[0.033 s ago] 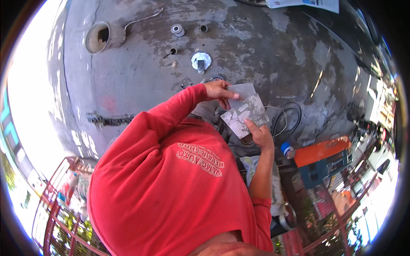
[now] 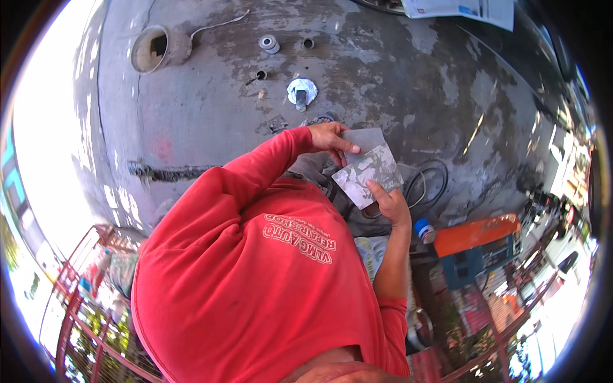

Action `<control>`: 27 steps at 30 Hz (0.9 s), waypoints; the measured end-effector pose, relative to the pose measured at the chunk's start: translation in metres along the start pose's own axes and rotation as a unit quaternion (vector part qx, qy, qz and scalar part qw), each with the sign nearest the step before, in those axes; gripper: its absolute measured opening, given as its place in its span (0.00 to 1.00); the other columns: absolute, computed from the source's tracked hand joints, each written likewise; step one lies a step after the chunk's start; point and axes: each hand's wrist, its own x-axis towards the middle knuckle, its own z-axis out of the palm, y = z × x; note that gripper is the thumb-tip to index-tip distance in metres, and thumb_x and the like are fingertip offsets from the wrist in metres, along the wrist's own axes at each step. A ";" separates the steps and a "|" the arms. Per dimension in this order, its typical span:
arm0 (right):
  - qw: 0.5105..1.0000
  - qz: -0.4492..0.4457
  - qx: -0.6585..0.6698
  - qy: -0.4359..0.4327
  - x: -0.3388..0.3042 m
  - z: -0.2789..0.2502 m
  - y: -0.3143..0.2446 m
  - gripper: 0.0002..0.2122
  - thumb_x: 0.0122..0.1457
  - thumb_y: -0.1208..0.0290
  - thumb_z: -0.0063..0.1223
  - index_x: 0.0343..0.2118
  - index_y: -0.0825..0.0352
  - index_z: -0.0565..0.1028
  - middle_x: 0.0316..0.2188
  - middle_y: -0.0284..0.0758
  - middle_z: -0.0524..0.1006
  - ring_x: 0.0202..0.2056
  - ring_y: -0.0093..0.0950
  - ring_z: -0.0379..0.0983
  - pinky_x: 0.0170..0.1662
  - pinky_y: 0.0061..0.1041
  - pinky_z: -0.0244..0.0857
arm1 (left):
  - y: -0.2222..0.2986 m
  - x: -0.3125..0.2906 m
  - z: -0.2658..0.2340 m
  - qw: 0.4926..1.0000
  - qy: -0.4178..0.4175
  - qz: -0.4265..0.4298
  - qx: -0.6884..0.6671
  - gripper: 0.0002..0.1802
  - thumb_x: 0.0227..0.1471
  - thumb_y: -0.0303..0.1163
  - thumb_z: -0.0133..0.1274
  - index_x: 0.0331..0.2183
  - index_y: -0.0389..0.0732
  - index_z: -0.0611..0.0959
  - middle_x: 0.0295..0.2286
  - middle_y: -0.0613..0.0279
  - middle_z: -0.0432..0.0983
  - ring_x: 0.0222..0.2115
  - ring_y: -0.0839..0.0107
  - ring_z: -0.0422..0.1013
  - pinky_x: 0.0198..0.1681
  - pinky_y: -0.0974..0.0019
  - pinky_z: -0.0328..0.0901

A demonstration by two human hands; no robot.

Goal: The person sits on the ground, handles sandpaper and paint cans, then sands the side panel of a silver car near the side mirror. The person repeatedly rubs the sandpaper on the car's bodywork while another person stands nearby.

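Right hand (image 2: 391,207): gripping the mottled square (image 2: 370,173).
Mottled square: showing pale patches over part (seemingly midway, gray areas remaining).
Left hand (image 2: 329,139): pinching the gray sheet (image 2: 368,138), just farther left.
Pale can (image 2: 269,44): standing far beyond.

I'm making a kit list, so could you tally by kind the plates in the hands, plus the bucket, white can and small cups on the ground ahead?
Plates: 2 (grey plate in the left hand, mottled plate in the right hand)
Buckets: 1 (bucket)
White cans: 1 (white can)
Small cups: 2 (upper cup, lower cup)
Total: 6
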 end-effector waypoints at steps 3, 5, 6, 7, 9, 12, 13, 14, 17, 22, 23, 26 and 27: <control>0.989 0.000 -0.111 -0.101 0.047 -0.051 -0.009 0.23 0.68 0.61 0.59 0.60 0.71 0.73 0.55 0.36 0.78 0.56 0.30 0.72 0.61 0.31 0.63 | 0.008 0.016 0.008 0.997 0.046 0.053 -0.037 0.25 0.56 0.35 0.69 0.52 0.35 0.82 0.39 0.58 0.85 0.35 0.68 0.82 0.36 0.64 0.79; 0.963 0.010 -0.210 -0.170 0.079 -0.079 -0.027 0.25 0.67 0.57 0.60 0.60 0.70 0.73 0.55 0.38 0.79 0.56 0.30 0.73 0.61 0.31 0.64 | 0.005 0.028 0.020 0.989 0.126 0.079 -0.018 0.21 0.56 0.30 0.68 0.49 0.35 0.83 0.36 0.62 0.85 0.35 0.72 0.81 0.36 0.67 0.77; 0.941 0.031 -0.263 -0.213 0.099 -0.090 -0.037 0.27 0.66 0.54 0.61 0.60 0.70 0.74 0.55 0.39 0.79 0.55 0.31 0.73 0.61 0.32 0.64 | 0.000 0.030 0.025 0.979 0.177 0.093 -0.025 0.21 0.55 0.30 0.68 0.49 0.35 0.83 0.37 0.62 0.85 0.35 0.72 0.80 0.36 0.67 0.76; 0.914 0.046 -0.317 -0.251 0.120 -0.098 -0.047 0.28 0.66 0.51 0.61 0.59 0.70 0.74 0.55 0.40 0.79 0.54 0.31 0.74 0.60 0.32 0.65 | -0.008 0.030 0.030 0.967 0.228 0.109 -0.031 0.21 0.55 0.29 0.68 0.49 0.35 0.83 0.37 0.63 0.85 0.35 0.72 0.80 0.36 0.68 0.76; 0.866 0.077 -0.370 -0.327 0.153 -0.116 -0.046 0.28 0.62 0.44 0.63 0.51 0.67 0.81 0.47 0.43 0.83 0.47 0.33 0.79 0.54 0.33 0.69 | -0.033 0.036 0.048 0.938 0.300 0.149 -0.089 0.22 0.53 0.28 0.69 0.50 0.34 0.83 0.37 0.63 0.84 0.35 0.73 0.80 0.37 0.68 0.75; 0.818 0.089 -0.327 -0.464 0.218 -0.127 -0.035 0.26 0.61 0.44 0.65 0.42 0.69 0.85 0.48 0.41 0.83 0.48 0.30 0.78 0.53 0.30 0.69 | -0.079 0.048 0.054 0.833 0.405 0.247 -0.284 0.23 0.51 0.26 0.68 0.49 0.35 0.82 0.38 0.63 0.84 0.37 0.70 0.81 0.39 0.63 0.75; 0.827 0.074 -0.282 -0.480 0.228 -0.127 -0.032 0.26 0.60 0.45 0.66 0.40 0.70 0.86 0.48 0.40 0.83 0.49 0.29 0.78 0.53 0.28 0.69 | -0.092 0.053 0.053 0.779 0.435 0.290 -0.347 0.22 0.51 0.25 0.67 0.49 0.36 0.82 0.38 0.63 0.84 0.37 0.69 0.81 0.40 0.62 0.75; 0.849 0.059 -0.287 -0.439 0.237 -0.129 -0.028 0.25 0.60 0.46 0.66 0.41 0.70 0.86 0.49 0.39 0.82 0.50 0.29 0.78 0.53 0.28 0.69 | -0.106 0.061 0.042 0.719 0.457 0.333 -0.405 0.21 0.52 0.24 0.66 0.49 0.37 0.82 0.38 0.62 0.84 0.37 0.68 0.81 0.41 0.61 0.76; 0.903 0.026 -0.299 -0.307 0.293 -0.140 -0.002 0.22 0.60 0.53 0.68 0.44 0.71 0.85 0.48 0.40 0.83 0.50 0.29 0.78 0.52 0.28 0.71 | -0.161 0.084 -0.034 0.632 0.560 0.290 -0.450 0.18 0.51 0.26 0.67 0.44 0.39 0.83 0.35 0.62 0.85 0.34 0.67 0.81 0.35 0.61 0.75; 0.908 0.138 -0.346 -0.194 0.446 -0.168 0.122 0.27 0.58 0.49 0.69 0.48 0.71 0.83 0.44 0.44 0.84 0.48 0.33 0.81 0.52 0.31 0.73 | -0.263 0.173 -0.216 0.595 0.685 0.087 -0.411 0.15 0.54 0.26 0.64 0.45 0.42 0.83 0.36 0.62 0.85 0.35 0.66 0.81 0.41 0.56 0.76; 0.890 0.122 -0.396 -0.191 0.474 -0.169 0.148 0.28 0.57 0.47 0.69 0.48 0.71 0.83 0.45 0.45 0.84 0.49 0.34 0.81 0.53 0.32 0.73 | -0.275 0.189 -0.246 0.611 0.686 0.060 -0.390 0.18 0.52 0.26 0.66 0.46 0.40 0.83 0.35 0.61 0.85 0.32 0.67 0.81 0.37 0.58 0.77; 0.832 0.074 -0.514 -0.196 0.563 -0.160 0.210 0.33 0.53 0.43 0.70 0.50 0.69 0.82 0.48 0.46 0.82 0.50 0.39 0.80 0.55 0.36 0.73 | -0.285 0.220 -0.348 0.685 0.684 0.030 -0.249 0.23 0.49 0.26 0.69 0.49 0.38 0.83 0.34 0.59 0.85 0.29 0.66 0.82 0.31 0.60 0.78; 0.811 0.043 -0.550 -0.194 0.587 -0.150 0.228 0.33 0.52 0.42 0.70 0.50 0.68 0.82 0.48 0.46 0.82 0.50 0.40 0.79 0.55 0.36 0.72 | -0.285 0.228 -0.370 0.687 0.690 0.028 -0.227 0.24 0.47 0.26 0.70 0.48 0.36 0.84 0.34 0.58 0.85 0.29 0.67 0.82 0.29 0.60 0.78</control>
